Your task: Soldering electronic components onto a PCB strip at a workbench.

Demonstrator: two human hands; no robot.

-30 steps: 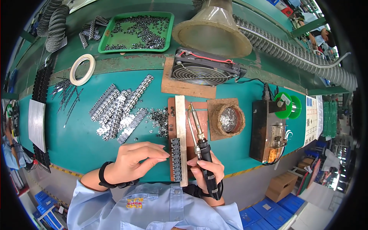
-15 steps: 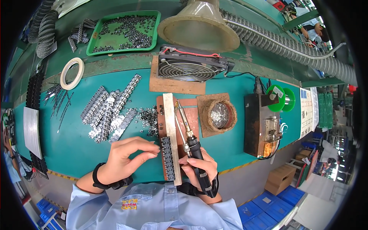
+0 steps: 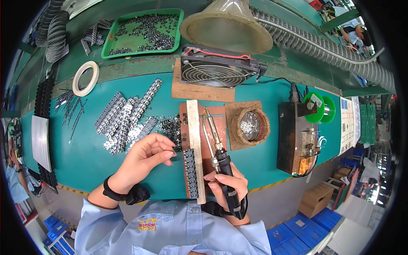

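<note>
My right hand (image 3: pixel 229 185) is wrapped round the black handle of a soldering iron (image 3: pixel 222 159), whose metal tip points away from me with a thin feed tube alongside. Left of it lies a long pale wooden bar (image 3: pixel 194 136) on a reddish-brown board (image 3: pixel 208 140). A row of small black components (image 3: pixel 190 172) runs along the bar's left side. My left hand (image 3: pixel 148 158) is closed in a pinch, with a tiny dark piece at the fingertips, apart from the row. Just beyond that hand is a pile of small metal parts (image 3: pixel 171 127).
Strips of metal parts (image 3: pixel 127 117) lie on the left of the mat. A round tip-cleaning pot (image 3: pixel 250 126), a fan (image 3: pixel 216 70) and a fume hood (image 3: pixel 227 32) stand beyond the board. Right is a box with a green solder spool (image 3: pixel 313 108); a green tray (image 3: pixel 142 53) sits far left.
My left hand has drawn away from the component row and its fingers have closed into a pinch. The soldering iron stays in my right hand. The whole view has shifted slightly.
</note>
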